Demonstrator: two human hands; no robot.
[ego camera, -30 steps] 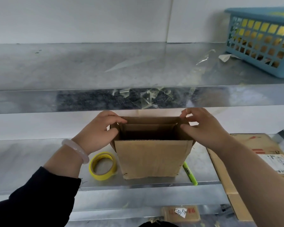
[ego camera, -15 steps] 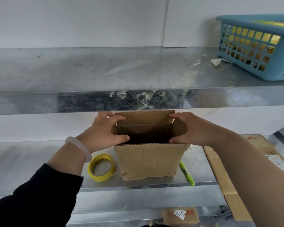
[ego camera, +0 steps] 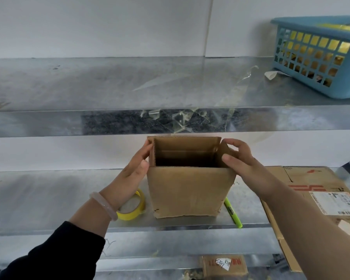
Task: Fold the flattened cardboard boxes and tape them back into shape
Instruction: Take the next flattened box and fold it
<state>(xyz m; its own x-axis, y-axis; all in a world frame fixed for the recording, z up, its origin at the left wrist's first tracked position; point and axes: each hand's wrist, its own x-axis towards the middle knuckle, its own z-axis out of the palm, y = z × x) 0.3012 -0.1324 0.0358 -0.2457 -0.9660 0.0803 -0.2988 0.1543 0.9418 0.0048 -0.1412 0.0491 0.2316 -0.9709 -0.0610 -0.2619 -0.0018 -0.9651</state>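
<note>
The box is standing upright on the mid shelf, near the front edge, top open w/ flaps sticking up. My L hand is pressing flat against the box's left side. Its fingers are running straight along the outside of the left flap and the thumb is resting by the near-left corner, so it's open and not wrapping anything. My R hand is pinching the right flap: thumb on the near-right corner, index curling over the flap's top edge, other fingers bending behind it.

I'm wearing a pale bracelet on the L wrist. It's hanging over the tape, a yellow roll lying flat just left of the box and partly hidden by my wrist; can't tell if roll and box are touching. A green marker is lying by the box's bottom-right corner, reaching the shelf's front edge. Flat cardboard w/ red print and a shipping label is lying to the right, overhanging the shelf front.

A blue basket is sitting far right on the upper shelf. Clear tape scraps are sticking to that shelf's front lip, above the box.
</note>
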